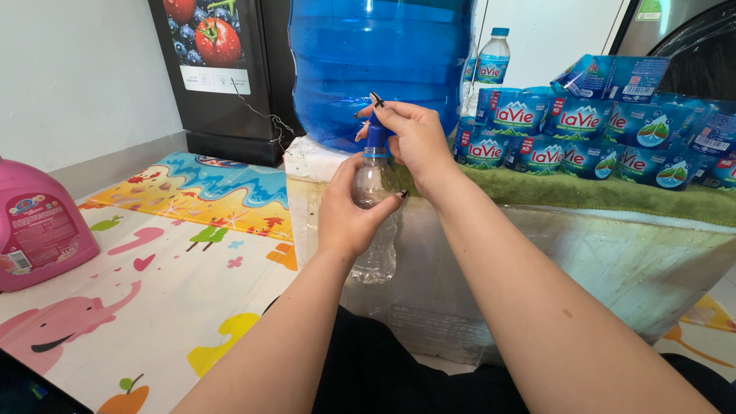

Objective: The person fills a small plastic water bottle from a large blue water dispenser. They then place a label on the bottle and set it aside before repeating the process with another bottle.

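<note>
1. The left hand [349, 215] has its fingers closed around a small clear bottle [376, 222], holding it upright under the tap [376, 136] of a big blue water jug [376, 61].
2. The right hand [414, 138] grips the tap, fingers curled over it.
3. The jug stands on a white box [613, 261].
4. Wrapped packs of small bottles [583, 130] lie on a green towel [613, 195] beside it.
5. A pink detergent jug [38, 230] stands on the colourful floor mat [153, 291].

left hand [349, 211] gripping, right hand [414, 138] pinching
</note>
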